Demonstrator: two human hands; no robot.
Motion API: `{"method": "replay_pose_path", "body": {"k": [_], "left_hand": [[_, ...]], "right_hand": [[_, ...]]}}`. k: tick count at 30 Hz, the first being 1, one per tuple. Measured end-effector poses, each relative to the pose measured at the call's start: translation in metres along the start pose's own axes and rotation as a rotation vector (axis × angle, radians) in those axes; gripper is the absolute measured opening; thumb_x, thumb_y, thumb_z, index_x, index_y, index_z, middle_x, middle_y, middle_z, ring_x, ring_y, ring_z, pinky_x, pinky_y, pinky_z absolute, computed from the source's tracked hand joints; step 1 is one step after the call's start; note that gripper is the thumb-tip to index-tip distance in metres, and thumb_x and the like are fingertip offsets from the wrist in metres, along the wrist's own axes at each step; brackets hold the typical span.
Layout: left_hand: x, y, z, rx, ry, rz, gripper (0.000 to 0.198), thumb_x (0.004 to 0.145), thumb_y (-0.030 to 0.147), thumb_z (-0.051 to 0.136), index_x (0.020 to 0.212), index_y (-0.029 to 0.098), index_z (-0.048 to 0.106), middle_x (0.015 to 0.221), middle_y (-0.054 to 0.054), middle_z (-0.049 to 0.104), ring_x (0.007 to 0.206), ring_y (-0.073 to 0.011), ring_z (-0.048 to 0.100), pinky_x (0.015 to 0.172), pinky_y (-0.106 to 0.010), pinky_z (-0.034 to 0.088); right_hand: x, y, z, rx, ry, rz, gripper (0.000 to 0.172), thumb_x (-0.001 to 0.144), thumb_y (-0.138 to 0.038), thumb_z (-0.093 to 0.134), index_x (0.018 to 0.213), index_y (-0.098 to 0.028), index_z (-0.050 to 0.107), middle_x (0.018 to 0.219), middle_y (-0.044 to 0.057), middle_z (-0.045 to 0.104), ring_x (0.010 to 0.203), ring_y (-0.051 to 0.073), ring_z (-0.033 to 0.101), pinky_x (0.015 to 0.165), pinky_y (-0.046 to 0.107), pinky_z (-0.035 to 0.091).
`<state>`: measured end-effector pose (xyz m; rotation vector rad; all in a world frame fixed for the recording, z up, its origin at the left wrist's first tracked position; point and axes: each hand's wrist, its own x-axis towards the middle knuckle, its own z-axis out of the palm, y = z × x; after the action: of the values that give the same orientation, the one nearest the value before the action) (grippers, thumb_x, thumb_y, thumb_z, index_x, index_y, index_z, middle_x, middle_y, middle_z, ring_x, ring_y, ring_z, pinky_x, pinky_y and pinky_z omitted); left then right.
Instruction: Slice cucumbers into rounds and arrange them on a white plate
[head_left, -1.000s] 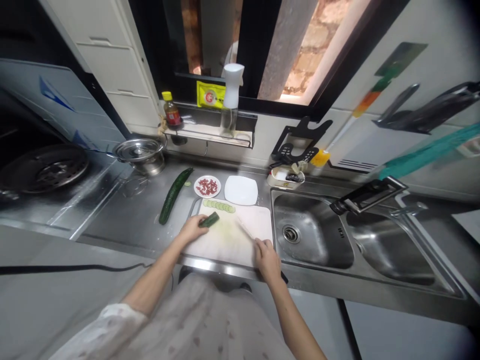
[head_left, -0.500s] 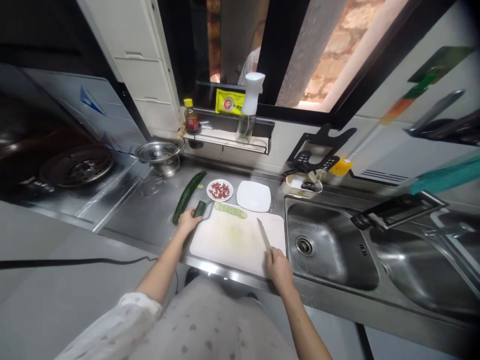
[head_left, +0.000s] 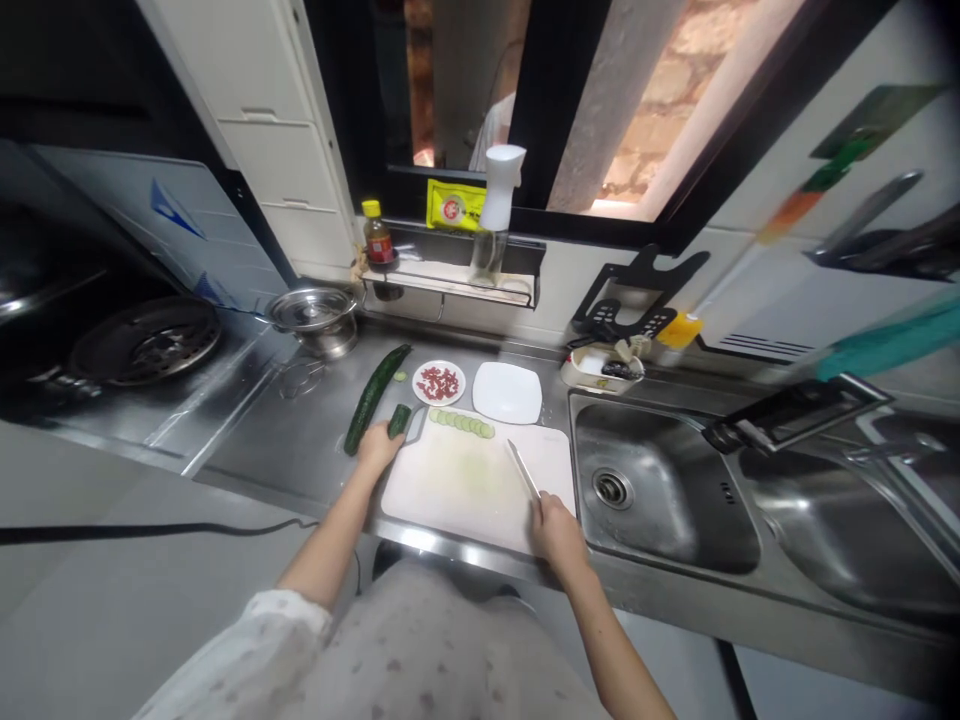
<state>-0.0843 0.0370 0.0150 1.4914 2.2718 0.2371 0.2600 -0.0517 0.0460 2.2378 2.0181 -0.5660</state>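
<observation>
The left hand (head_left: 379, 447) has its fingers wrapped round a short dark-green cucumber stub (head_left: 399, 420), at the far-left corner of the white plastic cutting board (head_left: 465, 485). The right hand (head_left: 559, 525) has its fingers closed on a steel-bladed knife (head_left: 523, 470), tip angled over the board. Slicing looks paused; another cut needs the stub set under the blade.

Steel pot (head_left: 313, 318) sitting by stove (head_left: 142, 345); sauce btl (head_left: 376, 238) & spray btl (head_left: 491, 215) standing on shelf (head_left: 442, 283); white plate (head_left: 508, 393) lying nr sink (head_left: 675, 520).
</observation>
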Motion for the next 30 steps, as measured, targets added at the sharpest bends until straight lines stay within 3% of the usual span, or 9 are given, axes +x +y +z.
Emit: {"method": "replay_pose_path", "body": {"k": [7, 12, 16, 21, 26, 30], "left_hand": [[-0.008, 0.000, 0.003, 0.110, 0.030, 0.034, 0.050, 0.084, 0.046, 0.053, 0.121, 0.013, 0.060, 0.107, -0.019, 0.066, 0.098, -0.0281, 0.065, 0.079, -0.030, 0.047], [-0.025, 0.009, 0.004, 0.119, 0.159, 0.112, 0.059, 0.084, 0.040, 0.054, 0.137, 0.015, 0.047, 0.124, -0.020, 0.056, 0.116, -0.0328, 0.051, 0.093, -0.038, 0.043], [-0.037, 0.040, 0.018, 0.068, 0.184, 0.297, 0.043, 0.086, 0.036, 0.051, 0.127, 0.023, 0.057, 0.127, -0.013, 0.056, 0.119, -0.0306, 0.047, 0.102, -0.041, 0.036], [-0.035, 0.094, 0.047, -0.062, -0.010, 0.449, 0.036, 0.088, 0.035, 0.049, 0.117, 0.018, 0.062, 0.116, -0.010, 0.063, 0.111, -0.0248, 0.053, 0.098, -0.033, 0.039], [-0.027, 0.134, 0.066, -0.024, -0.068, 0.490, 0.031, 0.089, 0.032, 0.048, 0.111, 0.017, 0.064, 0.111, -0.012, 0.063, 0.108, -0.0242, 0.054, 0.093, -0.033, 0.040], [-0.025, 0.148, 0.072, 0.059, -0.057, 0.482, 0.030, 0.091, 0.033, 0.044, 0.104, 0.015, 0.064, 0.108, -0.014, 0.061, 0.103, -0.0245, 0.055, 0.088, -0.033, 0.041]], "right_hand": [[0.003, -0.001, -0.006, -0.058, -0.053, -0.019, 0.028, 0.099, -0.024, 0.033, 0.104, -0.016, 0.060, 0.104, 0.011, 0.065, 0.090, 0.016, 0.062, 0.072, 0.025, 0.036], [0.003, -0.002, -0.009, -0.066, -0.061, -0.021, 0.028, 0.099, -0.024, 0.033, 0.104, -0.016, 0.060, 0.102, 0.011, 0.065, 0.090, 0.017, 0.061, 0.070, 0.025, 0.035], [0.004, -0.001, -0.009, -0.077, -0.069, -0.010, 0.027, 0.098, -0.025, 0.034, 0.105, -0.017, 0.059, 0.101, 0.010, 0.065, 0.088, 0.017, 0.061, 0.068, 0.026, 0.035], [0.004, 0.000, -0.007, -0.074, -0.060, -0.013, 0.027, 0.098, -0.024, 0.034, 0.105, -0.016, 0.059, 0.101, 0.010, 0.066, 0.089, 0.017, 0.062, 0.069, 0.026, 0.036], [0.005, 0.001, -0.005, -0.062, -0.045, -0.004, 0.028, 0.098, -0.024, 0.033, 0.103, -0.016, 0.059, 0.100, 0.010, 0.066, 0.089, 0.017, 0.062, 0.069, 0.025, 0.036], [0.004, 0.003, -0.003, -0.037, -0.045, 0.005, 0.028, 0.098, -0.024, 0.033, 0.102, -0.017, 0.059, 0.101, 0.009, 0.066, 0.091, 0.016, 0.061, 0.071, 0.025, 0.037]]}}
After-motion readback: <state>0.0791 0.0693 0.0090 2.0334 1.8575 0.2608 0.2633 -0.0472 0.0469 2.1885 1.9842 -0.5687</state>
